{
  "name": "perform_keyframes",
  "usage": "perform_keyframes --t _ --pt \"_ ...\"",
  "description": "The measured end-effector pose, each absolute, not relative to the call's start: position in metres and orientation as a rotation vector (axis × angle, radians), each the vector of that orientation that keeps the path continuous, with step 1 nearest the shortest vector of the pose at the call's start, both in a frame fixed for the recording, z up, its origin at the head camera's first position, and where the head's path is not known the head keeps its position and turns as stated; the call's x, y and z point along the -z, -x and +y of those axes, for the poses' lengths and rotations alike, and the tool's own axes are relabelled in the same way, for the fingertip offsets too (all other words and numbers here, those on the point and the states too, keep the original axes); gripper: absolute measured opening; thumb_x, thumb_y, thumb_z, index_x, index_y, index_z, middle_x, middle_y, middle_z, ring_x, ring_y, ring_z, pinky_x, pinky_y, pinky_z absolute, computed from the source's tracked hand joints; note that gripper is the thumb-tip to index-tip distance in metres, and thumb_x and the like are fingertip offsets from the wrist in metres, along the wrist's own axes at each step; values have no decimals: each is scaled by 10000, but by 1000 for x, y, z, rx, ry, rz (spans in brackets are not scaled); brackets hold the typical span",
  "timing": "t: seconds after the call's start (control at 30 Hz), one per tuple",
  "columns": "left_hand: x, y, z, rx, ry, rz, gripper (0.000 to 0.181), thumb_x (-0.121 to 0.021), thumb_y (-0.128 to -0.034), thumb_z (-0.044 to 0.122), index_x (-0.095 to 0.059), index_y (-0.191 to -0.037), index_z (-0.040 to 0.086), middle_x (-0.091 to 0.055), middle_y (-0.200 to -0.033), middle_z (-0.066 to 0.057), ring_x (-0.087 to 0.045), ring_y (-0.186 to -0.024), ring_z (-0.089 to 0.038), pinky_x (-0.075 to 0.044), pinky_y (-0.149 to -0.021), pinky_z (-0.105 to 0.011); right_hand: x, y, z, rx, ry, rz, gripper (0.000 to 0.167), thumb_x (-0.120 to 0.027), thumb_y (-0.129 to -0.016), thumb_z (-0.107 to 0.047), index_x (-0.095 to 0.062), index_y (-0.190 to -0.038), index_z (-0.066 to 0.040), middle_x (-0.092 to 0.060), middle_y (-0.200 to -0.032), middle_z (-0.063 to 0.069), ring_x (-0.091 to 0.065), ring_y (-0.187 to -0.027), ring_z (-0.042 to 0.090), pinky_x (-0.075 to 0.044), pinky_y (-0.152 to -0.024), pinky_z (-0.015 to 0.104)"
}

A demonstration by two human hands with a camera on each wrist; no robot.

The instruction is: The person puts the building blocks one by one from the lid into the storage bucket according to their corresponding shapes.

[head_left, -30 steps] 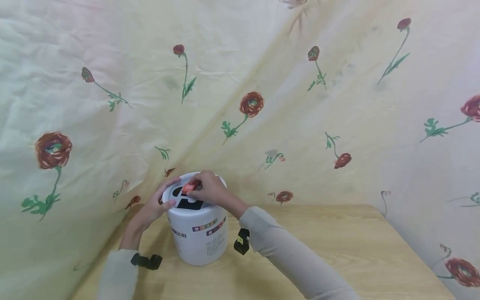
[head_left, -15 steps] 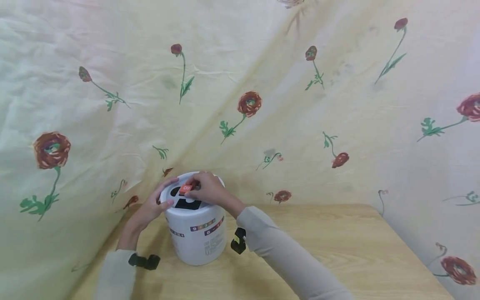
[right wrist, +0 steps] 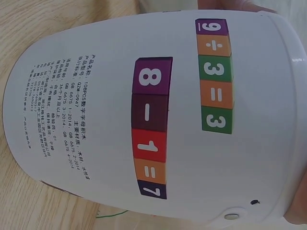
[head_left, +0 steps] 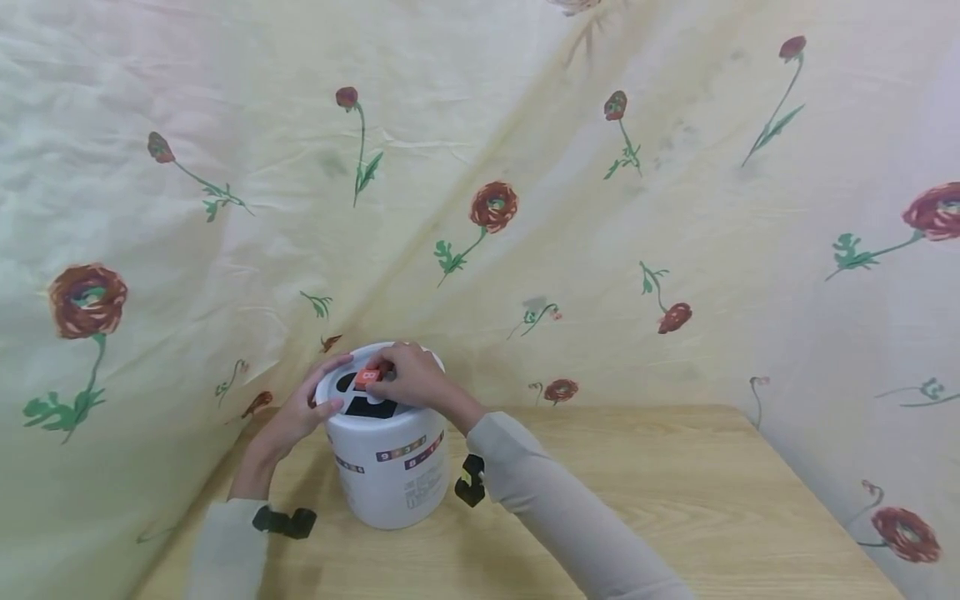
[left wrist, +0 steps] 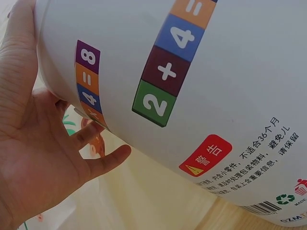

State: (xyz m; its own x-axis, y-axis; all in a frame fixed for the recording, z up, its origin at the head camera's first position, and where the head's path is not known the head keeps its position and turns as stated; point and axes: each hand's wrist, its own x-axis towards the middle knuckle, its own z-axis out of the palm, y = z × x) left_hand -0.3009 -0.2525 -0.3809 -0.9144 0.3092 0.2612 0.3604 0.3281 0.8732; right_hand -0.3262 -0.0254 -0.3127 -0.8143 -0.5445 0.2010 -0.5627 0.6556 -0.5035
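A white bucket (head_left: 390, 479) with printed number strips stands upright on the table. Its lid shows dark shapes (head_left: 372, 407) that look like cut-outs. My left hand (head_left: 294, 417) holds the left of the lid's rim, its thumb over the front; in the left wrist view the lower fingers spread loosely beside the wall. Above the lid, my right hand (head_left: 415, 377) pinches a small orange-red block (head_left: 367, 380) with a white character, B or 8. Whether the block touches the lid cannot be told. In the right wrist view the bucket's wall (right wrist: 110, 120) hides most of that hand.
A wooden table (head_left: 637, 492) carries the bucket near its back left corner. Cream cloth with red flowers (head_left: 493, 207) hangs behind and on both sides, close to the bucket. Black camera mounts (head_left: 285, 522) sit at both wrists.
The whole scene drifts slightly left as the head view turns. Both hands keep their places on the bucket and block, with the block barely shifting on the lid.
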Motion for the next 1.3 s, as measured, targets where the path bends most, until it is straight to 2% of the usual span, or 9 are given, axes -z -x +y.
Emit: perform_keyframes --t 0.23,0.5,0.77,1.3 --pt "382 299 -253 1684 624 -2534 688 -581 -1009 197 -245 -1609 174 -130 -1677 -184 -275 -1451 -496 -348 -1109 -719 315 323 -25 -877 -936 -2831 268 -748 -922 -312 -717 -1162 -198 -659 -1101 -36 -535 -947 102 -429 -769 233" --pt "383 296 -252 1678 598 -2542 686 -583 -1012 196 -248 -1611 184 -156 -1667 -190 -302 -1439 -496 -354 -1108 -718 318 322 -25 -886 -921 -2831 263 -748 -921 -294 -714 -1156 -182 -650 -1112 -20 -534 -947 106 -439 -748 217" --pt "384 297 -254 1672 628 -2527 680 -568 -1014 194 -245 -1612 173 -138 -1678 -189 -287 -1447 -504 -342 -1107 -725 316 324 -26 -881 -947 -2801 311 -743 -927 -329 -727 -1181 -150 -701 -1110 -11 -580 -985 113 -466 -846 251" --pt "379 298 -250 1643 594 -2534 672 -570 -1016 206 -256 -1609 174 -140 -1679 -178 -258 -1466 -489 -303 -1121 -744 316 324 -23 -1094 -902 -2716 263 -736 -937 -267 -728 -1162 -133 -698 -1025 -15 -611 -925 103 -511 -807 225"
